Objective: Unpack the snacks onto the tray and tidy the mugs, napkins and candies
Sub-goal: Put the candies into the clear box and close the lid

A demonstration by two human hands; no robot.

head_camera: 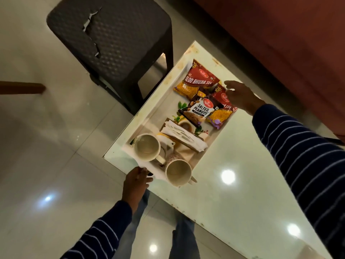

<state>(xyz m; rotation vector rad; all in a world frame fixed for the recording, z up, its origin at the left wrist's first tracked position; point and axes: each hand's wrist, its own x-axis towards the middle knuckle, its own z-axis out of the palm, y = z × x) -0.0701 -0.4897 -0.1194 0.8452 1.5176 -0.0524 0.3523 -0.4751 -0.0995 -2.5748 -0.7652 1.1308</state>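
Observation:
A white tray (149, 118) lies on the glass table (233, 156). On it rest two red-and-yellow Aloo Bhujia Sev packets (197, 79) (223, 113), a dark Salted Peanuts packet (199, 109) overlapping them, a stack of white napkins (184, 136), and two cream mugs (147, 147) (178, 172) standing upright. My left hand (135, 182) grips the tray's near corner. My right hand (240, 96) is at the tray's far side, fingers curled by the second sev packet's top edge; whether it grips the tray or the packet is not clear. No candies are visible.
A dark plastic stool (112, 43) with a cracked seat stands on the tiled floor left of the table. A brown sofa (280, 43) runs along the table's far side. A wooden edge (22, 87) juts in at the left. My legs are below the table's edge.

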